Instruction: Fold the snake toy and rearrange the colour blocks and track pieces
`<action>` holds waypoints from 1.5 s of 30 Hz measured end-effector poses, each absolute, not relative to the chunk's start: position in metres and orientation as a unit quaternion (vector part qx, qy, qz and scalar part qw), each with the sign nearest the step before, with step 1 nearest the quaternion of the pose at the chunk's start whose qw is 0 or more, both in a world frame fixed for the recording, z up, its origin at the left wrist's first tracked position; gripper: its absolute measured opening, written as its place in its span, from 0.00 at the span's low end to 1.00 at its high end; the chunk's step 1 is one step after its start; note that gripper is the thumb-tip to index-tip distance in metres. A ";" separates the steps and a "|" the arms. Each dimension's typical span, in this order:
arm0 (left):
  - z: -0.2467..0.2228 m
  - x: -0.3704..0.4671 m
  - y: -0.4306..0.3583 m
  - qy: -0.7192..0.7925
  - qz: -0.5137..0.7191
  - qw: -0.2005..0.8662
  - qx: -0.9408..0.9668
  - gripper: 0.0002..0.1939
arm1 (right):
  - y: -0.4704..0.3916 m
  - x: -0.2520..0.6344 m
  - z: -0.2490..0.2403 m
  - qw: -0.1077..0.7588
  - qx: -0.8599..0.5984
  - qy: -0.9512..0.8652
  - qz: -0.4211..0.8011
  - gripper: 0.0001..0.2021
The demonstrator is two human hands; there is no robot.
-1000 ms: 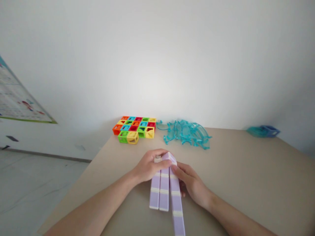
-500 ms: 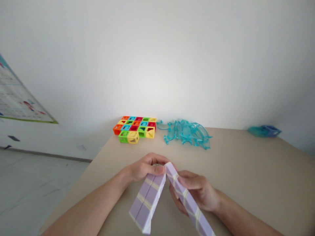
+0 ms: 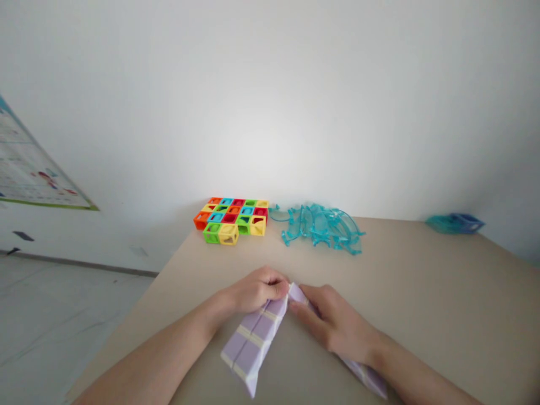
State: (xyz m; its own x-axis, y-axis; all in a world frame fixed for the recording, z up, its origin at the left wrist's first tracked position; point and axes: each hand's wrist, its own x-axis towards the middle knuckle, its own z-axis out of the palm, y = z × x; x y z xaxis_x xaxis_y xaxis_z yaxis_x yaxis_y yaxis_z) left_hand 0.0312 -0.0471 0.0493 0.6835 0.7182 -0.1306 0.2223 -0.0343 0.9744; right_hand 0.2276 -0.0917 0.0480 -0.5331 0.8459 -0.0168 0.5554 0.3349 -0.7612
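Note:
My left hand (image 3: 256,290) is closed on the upper end of a flat lilac piece with cream bands (image 3: 250,342), its thumb on top. That piece slants down towards me, with a lengthwise seam and a jagged right edge. My right hand (image 3: 340,323) wraps round a narrower lilac banded strip (image 3: 363,376), which slopes down to the right. The palm and fingers cover most of this strip; its upper tip and lower end show. Both pieces meet between my fingertips, but I cannot tell if they are joined there.
On the beige table (image 3: 405,270), a block of colourful open cubes (image 3: 232,216) stands near the wall. Right of it lies a heap of clear teal plastic parts (image 3: 323,228). A blue and teal item (image 3: 455,223) sits at the back right. A poster (image 3: 37,169) hangs at left.
My right hand has turned over the narrow strip and moved up towards its tip, covering more of it. The strip's lower end has swung right. My left hand has barely moved.

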 end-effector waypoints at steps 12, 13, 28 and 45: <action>0.057 0.023 -0.045 0.398 0.143 0.805 0.417 0.16 | -0.091 0.235 0.055 0.187 -0.409 -0.886 0.113 0.11; 0.057 0.023 -0.044 0.393 0.156 0.809 0.409 0.15 | -0.090 0.236 0.055 0.200 -0.419 -0.880 0.102 0.11; 0.046 0.029 -0.048 0.414 0.143 0.743 0.506 0.18 | -0.086 0.236 0.051 0.159 -0.379 -0.911 0.046 0.08; 0.054 0.021 -0.034 0.234 0.399 0.770 0.438 0.16 | -0.100 0.235 0.064 0.306 -0.402 -0.853 0.130 0.14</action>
State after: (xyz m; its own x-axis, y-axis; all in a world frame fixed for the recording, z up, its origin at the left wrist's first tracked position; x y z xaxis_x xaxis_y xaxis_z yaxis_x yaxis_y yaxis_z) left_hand 0.0214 -0.0341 0.0537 0.5712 0.8207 -0.0110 -0.4101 0.2970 0.8624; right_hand 0.2346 -0.1001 0.0638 -0.4894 0.7657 0.4173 0.6073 0.6427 -0.4670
